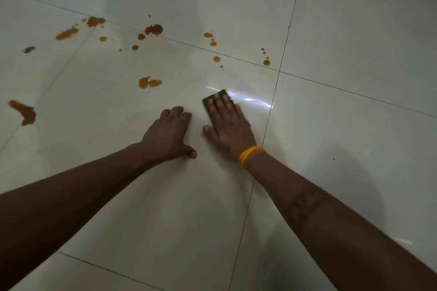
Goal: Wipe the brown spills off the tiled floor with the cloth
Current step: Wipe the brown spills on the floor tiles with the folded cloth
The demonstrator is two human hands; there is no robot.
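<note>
pale tiled floor [343, 30] w/ brown spills [149, 82], cloth [214, 97], both hands flat.

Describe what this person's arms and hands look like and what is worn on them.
Both arms are bare up to the frame edge, with no sleeves or gloves showing. The right hand has a yellow band around its wrist, and a dark tattoo-like marking wraps the right forearm; its pattern is too blurred to read. The left hand and its wrist carry no band, ring or watch that shows.
</note>
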